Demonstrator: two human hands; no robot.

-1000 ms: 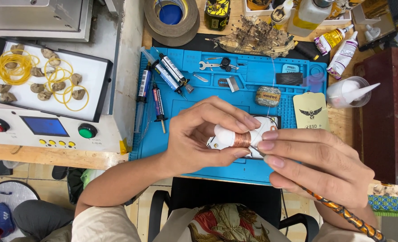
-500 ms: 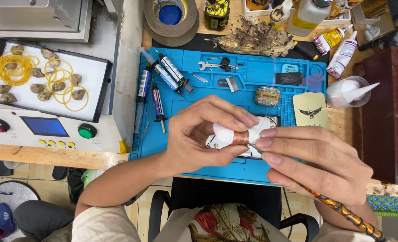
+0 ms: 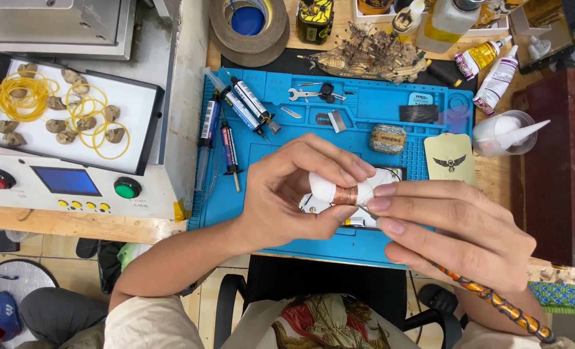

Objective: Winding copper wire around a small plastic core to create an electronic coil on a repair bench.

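Small white cylindrical roll with a copper-coloured band (image 3: pixel 344 192) sits above the middle of the blue silicone work mat (image 3: pixel 281 194), pinched in the left hand (image 3: pixel 287 194), whose fingers (image 3: pixel 349 169) are clenched round it from above and below. Right hand (image 3: pixel 452 229) grasps a thin tool with an orange-and-black patterned handle (image 3: pixel 494 300); its tip meets the copper band, fingers closed on the shaft near the tip. Judgement: the work goes best with the roll held steady and the tip kept light and close on the band's edge. Under the hands, a white flat device (image 3: pixel 384 178) lies on the mat, mostly hidden. Packages: dark syringes with white barcode labels (image 3: pixel 226 123) at the mat's upper left; a pale yellow card with a black winged emblem (image 3: pixel 450 158) at its right; white squeeze tubes with red-and-green labels (image 3: pixel 485 68) on the wooden desk (image 3: pixel 74 223) beyond; a brown tape roll (image 3: pixel 249 26) at top.
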